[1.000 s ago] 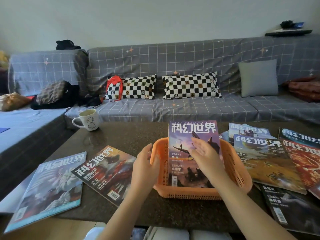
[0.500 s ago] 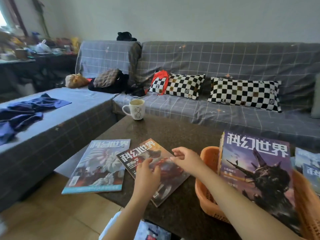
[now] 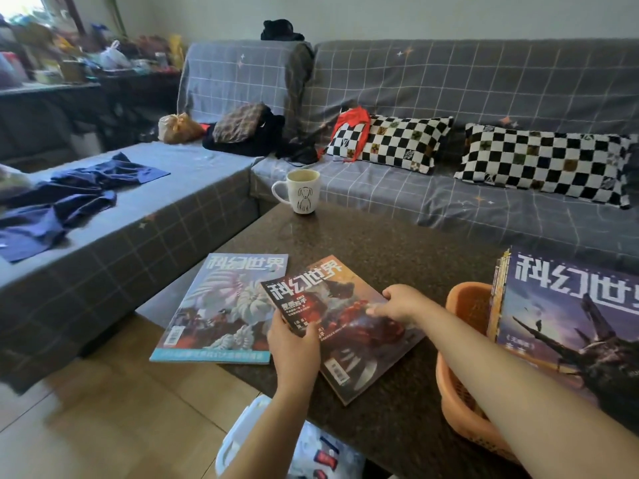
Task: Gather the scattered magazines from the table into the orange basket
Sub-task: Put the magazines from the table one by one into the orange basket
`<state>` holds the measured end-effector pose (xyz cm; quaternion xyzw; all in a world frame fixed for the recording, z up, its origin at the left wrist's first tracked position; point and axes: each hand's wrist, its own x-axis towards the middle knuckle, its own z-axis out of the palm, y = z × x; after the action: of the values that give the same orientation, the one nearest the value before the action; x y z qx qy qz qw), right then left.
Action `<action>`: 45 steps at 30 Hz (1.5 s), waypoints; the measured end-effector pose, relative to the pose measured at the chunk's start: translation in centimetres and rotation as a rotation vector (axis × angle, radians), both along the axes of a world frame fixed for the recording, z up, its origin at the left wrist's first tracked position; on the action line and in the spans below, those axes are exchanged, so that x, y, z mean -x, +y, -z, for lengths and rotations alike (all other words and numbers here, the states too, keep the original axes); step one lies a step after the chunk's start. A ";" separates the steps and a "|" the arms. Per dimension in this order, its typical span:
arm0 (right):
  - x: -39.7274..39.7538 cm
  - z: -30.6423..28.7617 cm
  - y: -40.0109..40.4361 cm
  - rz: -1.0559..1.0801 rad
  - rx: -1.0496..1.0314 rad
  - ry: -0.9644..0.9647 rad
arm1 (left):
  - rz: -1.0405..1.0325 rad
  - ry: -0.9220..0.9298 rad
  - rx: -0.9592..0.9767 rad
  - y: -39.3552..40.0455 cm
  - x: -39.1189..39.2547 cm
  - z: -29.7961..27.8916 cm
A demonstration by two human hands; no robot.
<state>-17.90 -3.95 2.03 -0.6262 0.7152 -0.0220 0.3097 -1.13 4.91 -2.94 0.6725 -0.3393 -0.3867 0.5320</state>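
Two sofa sections (image 3: pixel 449 98) under a grey checked cover wrap the far side of the dark stone table (image 3: pixel 363 243), the biggest things before me. On the right, the orange basket (image 3: pixel 463 402) sits on the table's near part with a purple magazine (image 3: pixel 570 326) standing upright in it; both are cut off by the frame edge, and my right forearm crosses the basket's near wall.

A pale blue magazine (image 3: pixel 214 309) lies flat at the table's left edge, its near corner overhanging. Overlapping its right side is the red magazine (image 3: pixel 332 323), its long axis running from far-left to near-right, title end away from me.

My left hand (image 3: pixel 294 347) grips the red magazine's left edge, thumb on the cover, fingers hidden beneath. My right hand (image 3: pixel 397 302) holds its far right edge, fingers curled over it; motion blur smears the fingertips.

A white mug (image 3: pixel 301 191) with a dog drawing stands at the table's far corner.
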 end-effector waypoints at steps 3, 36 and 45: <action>0.0 -0.3 0.6 -0.001 -0.017 -0.041 | 0.006 0.138 -0.036 0.5 -0.3 -0.2; 10.0 -6.8 15.7 0.373 0.439 -0.962 | 0.570 0.132 0.292 6.3 3.8 -11.8; 20.1 -3.8 20.2 0.619 0.618 -0.873 | 0.820 0.061 0.197 4.7 15.5 -9.3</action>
<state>-38.02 16.27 5.81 -0.3834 0.6315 -0.5715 0.3572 -16.60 9.65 6.37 0.4159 -0.5984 -0.5518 0.4055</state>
